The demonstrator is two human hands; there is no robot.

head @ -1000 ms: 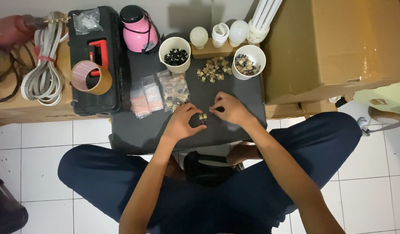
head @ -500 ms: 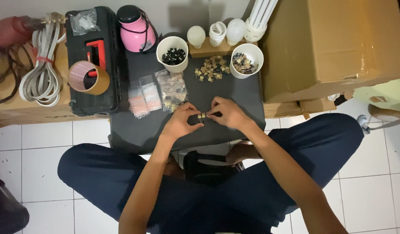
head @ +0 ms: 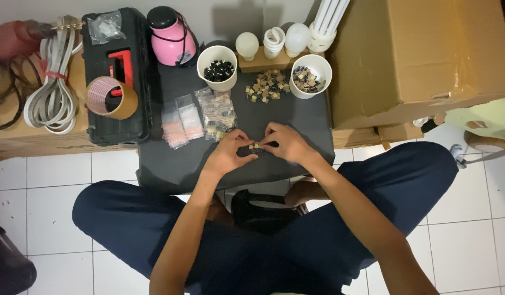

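Note:
My left hand [head: 228,153] and my right hand [head: 283,142] meet over the middle of a low black table [head: 170,164], fingertips pinched together on a small tan and black part [head: 256,146]. A loose pile of similar small tan parts [head: 266,86] lies further back on the table. Two white cups flank the pile: the left cup [head: 218,67] holds small black pieces, the right cup [head: 311,75] holds mixed dark and tan pieces. Clear plastic bags of tiny parts [head: 200,117] lie just left of my hands.
A black toolbox [head: 117,76] with a tape roll [head: 111,98] on it stands left of the table, beside coiled white cable [head: 50,87]. A pink jug [head: 172,35], light bulbs [head: 274,41] and a large cardboard box [head: 427,60] sit behind and right. My crossed legs rest on white floor tiles.
Both hands stay pinched on the small part at the table's centre; only the fingers have shifted slightly. Nothing else has moved.

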